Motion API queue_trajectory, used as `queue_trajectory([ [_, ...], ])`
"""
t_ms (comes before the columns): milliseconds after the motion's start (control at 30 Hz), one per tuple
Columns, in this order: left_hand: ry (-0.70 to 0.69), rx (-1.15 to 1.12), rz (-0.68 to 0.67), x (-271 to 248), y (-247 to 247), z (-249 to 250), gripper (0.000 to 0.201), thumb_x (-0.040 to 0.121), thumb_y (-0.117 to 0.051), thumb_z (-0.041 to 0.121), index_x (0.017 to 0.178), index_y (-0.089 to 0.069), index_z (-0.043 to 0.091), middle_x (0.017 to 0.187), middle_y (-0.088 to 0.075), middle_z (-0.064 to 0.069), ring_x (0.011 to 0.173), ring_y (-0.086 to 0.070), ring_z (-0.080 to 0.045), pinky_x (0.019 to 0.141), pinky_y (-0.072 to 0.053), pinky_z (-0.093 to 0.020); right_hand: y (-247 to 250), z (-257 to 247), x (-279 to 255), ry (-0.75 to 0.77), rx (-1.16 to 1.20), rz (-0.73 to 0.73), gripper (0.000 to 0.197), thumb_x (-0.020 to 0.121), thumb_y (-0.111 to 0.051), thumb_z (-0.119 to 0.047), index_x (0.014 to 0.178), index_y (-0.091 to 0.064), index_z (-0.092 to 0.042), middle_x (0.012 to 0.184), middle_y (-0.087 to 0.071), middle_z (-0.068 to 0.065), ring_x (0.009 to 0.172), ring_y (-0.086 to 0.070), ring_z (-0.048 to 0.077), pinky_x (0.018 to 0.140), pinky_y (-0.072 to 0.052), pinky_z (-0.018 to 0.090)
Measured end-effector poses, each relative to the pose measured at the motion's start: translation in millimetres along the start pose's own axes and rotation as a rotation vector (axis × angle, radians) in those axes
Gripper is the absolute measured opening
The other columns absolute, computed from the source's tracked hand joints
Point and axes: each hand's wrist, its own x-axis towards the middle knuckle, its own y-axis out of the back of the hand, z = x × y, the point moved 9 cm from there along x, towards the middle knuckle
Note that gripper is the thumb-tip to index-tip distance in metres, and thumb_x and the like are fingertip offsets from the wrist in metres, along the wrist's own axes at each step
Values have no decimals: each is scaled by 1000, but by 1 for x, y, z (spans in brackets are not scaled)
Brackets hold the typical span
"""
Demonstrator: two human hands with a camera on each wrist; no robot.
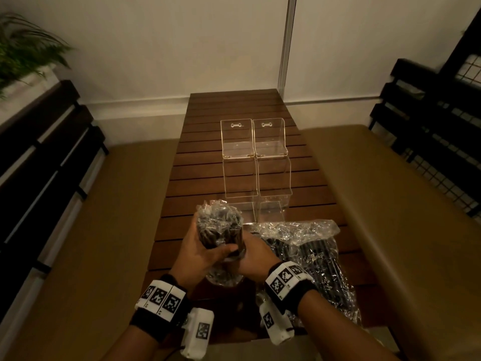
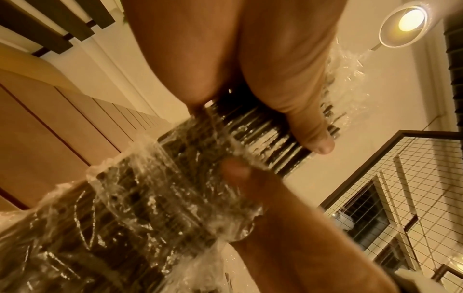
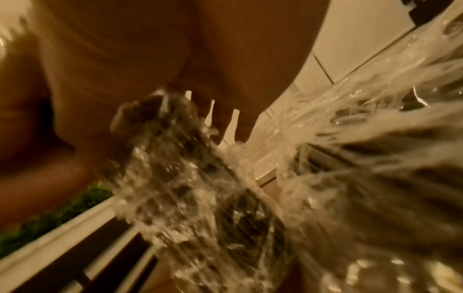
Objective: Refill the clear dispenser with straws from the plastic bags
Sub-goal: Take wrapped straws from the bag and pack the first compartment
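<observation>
Hands at lower centre of head view: left hand [image 1: 197,252] and right hand [image 1: 253,259] both wrapped round upright bag of straws [image 1: 221,230]. Long axis near vertical, crumpled mouth up. Clear dispenser [image 1: 256,168] straight above in frame, lids open, apparently empty. Second bag [image 1: 320,259] flat at lower right. Left wrist view alone shows thumb [image 2: 310,128] pressed on film; right wrist view blurred.

slatted wooden table [image 1: 208,121], fern [image 1: 23,53], padded benches [image 1: 390,204]

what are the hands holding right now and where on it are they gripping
Both the left hand and right hand grip one upright plastic bag of dark straws around its middle.
</observation>
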Motion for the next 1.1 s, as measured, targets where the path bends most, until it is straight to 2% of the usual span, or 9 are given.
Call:
queue_trajectory([
  [67,0,-4,4,0,0,1,104,54,-95,33,140,-40,15,129,-63,-12,120,-61,-30,98,-49,-59,8,-2,-3,-14,117,16,48,78,-76,-29,111,-50,-52,112,-63,-20,104,-60,-2,98,-51,37],
  [167,-39,16,0,-2,-3,10,99,56,-92,38,137,-41,15,126,-65,-9,117,-63,-27,96,-54,-48,19,-7,-6,9,194,60,55,84,-68,-27,128,-43,-49,126,-60,-13,119,-56,9,102,-45,38],
  [233,-63,25,-9,-4,-6,18,96,58,-91,40,136,-41,13,124,-65,-9,114,-65,-26,94,-56,-42,20,-12,-5,34,203,84,53,84,-69,-28,128,-47,-44,124,-62,-13,118,-58,10,100,-47,36],
  [433,-47,-14,-11,-6,-2,11,87,64,-90,29,136,-42,16,127,-64,-12,117,-63,-30,96,-50,-59,30,-14,-3,72,140,233,26,86,-64,-23,112,-63,-27,103,-70,-3,99,-66,12,87,-57,37],
  [667,-63,4,68,-8,7,4,83,66,-90,27,135,-45,20,127,-64,-10,119,-62,-29,97,-49,-60,25,-26,-8,158,111,282,35,89,-50,-37,123,-53,-28,111,-61,-8,103,-58,5,86,-48,23],
  [800,-54,31,71,-8,9,-2,80,68,-89,29,135,-46,18,127,-64,-10,118,-62,-30,95,-50,-60,22,-30,-6,150,94,272,33,88,-57,-34,119,-48,-28,111,-57,-9,103,-58,7,89,-52,32],
  [900,-54,27,91,-8,14,-5,84,66,-90,31,136,-46,17,128,-63,-12,119,-61,-32,97,-48,-62,20,-26,3,115,89,218,50,77,-68,-34,123,-52,-24,112,-62,-8,103,-62,5,88,-57,34],
  [1033,-68,86,99,-10,12,-5,76,70,-87,26,134,-47,14,124,-66,-6,115,-65,-25,94,-53,-55,26,-25,9,84,188,196,43,78,-68,-21,121,-58,-19,107,-68,-2,99,-66,10,88,-58,40],
  [1100,-70,103,122,-11,13,-5,75,69,-86,26,133,-48,14,121,-68,-4,112,-67,-21,92,-55,-52,26,-27,9,84,206,222,43,79,-63,-26,122,-58,-19,107,-68,-4,100,-66,9,89,-58,39],
])
